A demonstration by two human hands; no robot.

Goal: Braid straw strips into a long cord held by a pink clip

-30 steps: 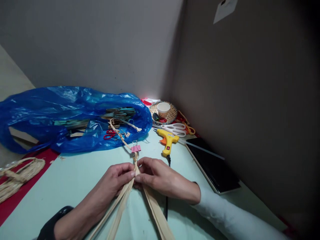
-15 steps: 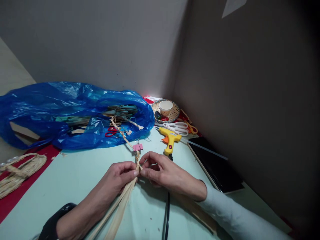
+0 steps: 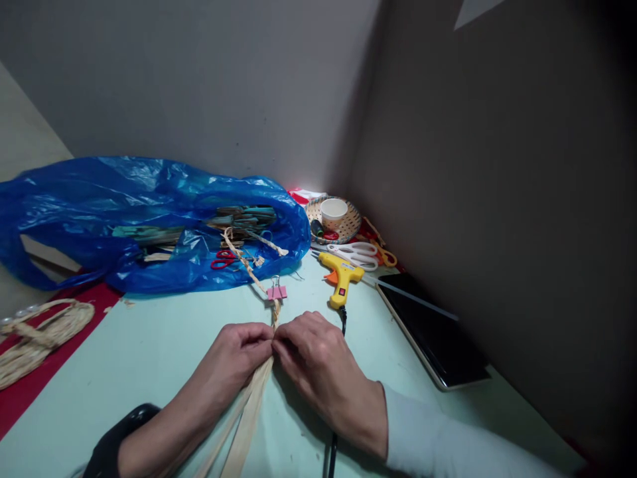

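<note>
A narrow braid of pale, straw-like fibre strips runs down from a pink binder clip on the table. My left hand pinches the braid from the left, thumb and forefinger together. My right hand closes on it from the right, fingertips meeting the left ones. The exact crossing of the strips is hidden behind my fingers. Below my hands, loose flat strips hang toward the table's near edge. Past the clip, a finished length of braid reaches toward the blue bag.
A blue plastic bag holds fibre bundles and red scissors. A yellow glue gun, white scissors, a woven tray with a cup and a black tablet-like slab lie right. Coiled braid sits left.
My right hand has turned over and its wrist has moved down and left, with its fingers closing at the braid. My left hand keeps its pinch. The view has shifted slightly.
</note>
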